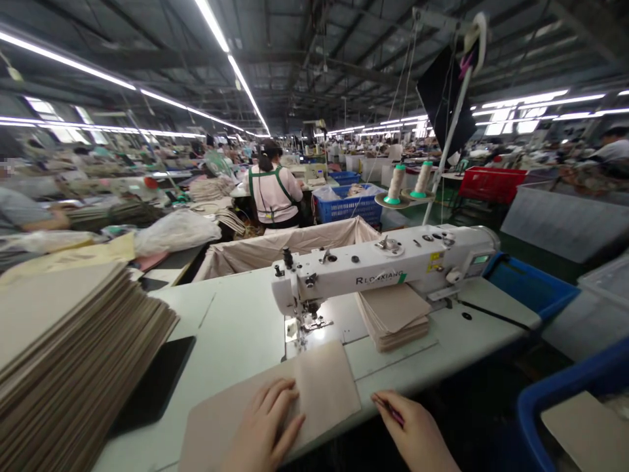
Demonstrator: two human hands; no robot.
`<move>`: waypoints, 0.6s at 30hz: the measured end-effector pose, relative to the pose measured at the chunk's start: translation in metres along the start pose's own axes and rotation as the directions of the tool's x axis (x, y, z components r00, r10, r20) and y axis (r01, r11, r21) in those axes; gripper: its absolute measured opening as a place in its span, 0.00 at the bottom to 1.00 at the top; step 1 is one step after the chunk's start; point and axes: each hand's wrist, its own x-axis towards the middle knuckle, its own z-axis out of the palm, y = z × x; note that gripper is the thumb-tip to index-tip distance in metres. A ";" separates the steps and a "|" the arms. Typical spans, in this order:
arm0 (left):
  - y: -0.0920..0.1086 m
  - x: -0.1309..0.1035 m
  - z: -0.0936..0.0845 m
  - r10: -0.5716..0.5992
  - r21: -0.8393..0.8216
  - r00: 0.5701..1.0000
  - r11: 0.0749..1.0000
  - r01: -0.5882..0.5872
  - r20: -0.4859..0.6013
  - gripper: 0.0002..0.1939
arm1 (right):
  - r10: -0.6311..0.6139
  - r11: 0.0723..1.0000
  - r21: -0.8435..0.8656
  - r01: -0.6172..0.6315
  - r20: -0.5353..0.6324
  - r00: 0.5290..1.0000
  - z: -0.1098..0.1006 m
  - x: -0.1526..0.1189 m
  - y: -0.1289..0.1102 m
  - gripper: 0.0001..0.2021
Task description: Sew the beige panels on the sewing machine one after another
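Left hand (pixel 268 419), fingers apart, on beige panel (pixel 328 387) in front of sewing machine (pixel 339 272). Right hand (pixel 410 423), also in front, fingers clamped on small dark item (pixel 394 413).

The left hand (pixel 266 423) rests on beige fabric (pixel 328 382) near a sewing machine (pixel 344 272).

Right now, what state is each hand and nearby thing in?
Left hand: open grip, on the beige fabric panel
Beige fabric panel: flat on the green table
Right hand: grip closed around a dark purple tool
White metal sewing machine: display lit; running or not, unclear
Two beige thread cones: seated on round plates
Tall beige stack, left: edges uneven
Short beige stack under machine: slightly fanned
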 end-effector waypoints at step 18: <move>0.080 0.030 0.049 0.036 -0.223 0.997 0.975 -0.019 0.074 0.09 | -0.127 0.883 -0.445 0.150 0.082 0.989 0.055 -0.021 0.025 0.10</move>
